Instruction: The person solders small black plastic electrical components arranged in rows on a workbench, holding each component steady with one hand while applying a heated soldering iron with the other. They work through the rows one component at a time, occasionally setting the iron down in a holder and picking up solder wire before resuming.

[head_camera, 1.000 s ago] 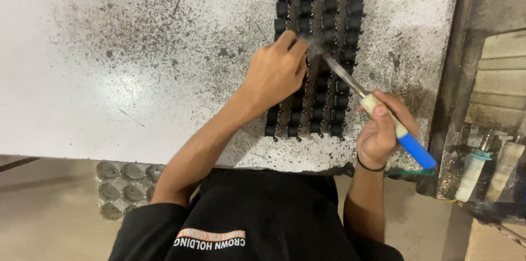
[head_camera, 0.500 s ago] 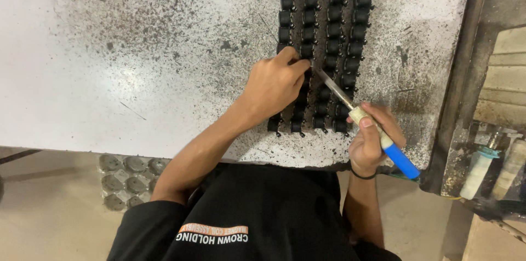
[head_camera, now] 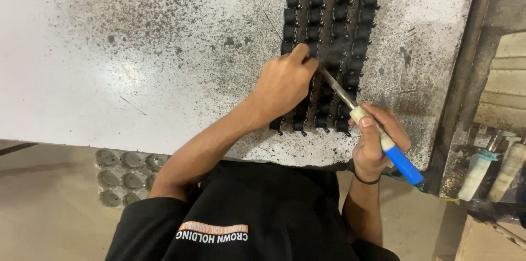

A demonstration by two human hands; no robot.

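- Head view: our left hand [head_camera: 285, 83] covers part of the black parts [head_camera: 350, 25], so we cannot count them; they lie in four columns on the speckled worktop [head_camera: 137, 58], the top cut off.
- Our right hand [head_camera: 375, 140] is clamped on one soldering iron [head_camera: 372, 124], blue handle toward us at lower right, tip pointing up-left under the left hand's fingers.
- Left fingers pinch together at a part.

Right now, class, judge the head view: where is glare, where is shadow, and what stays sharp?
Head view: soft glare on the white table at left; shadow darkens the right edge; left hand, right hand, blue-handled tool and black parts stay sharp.
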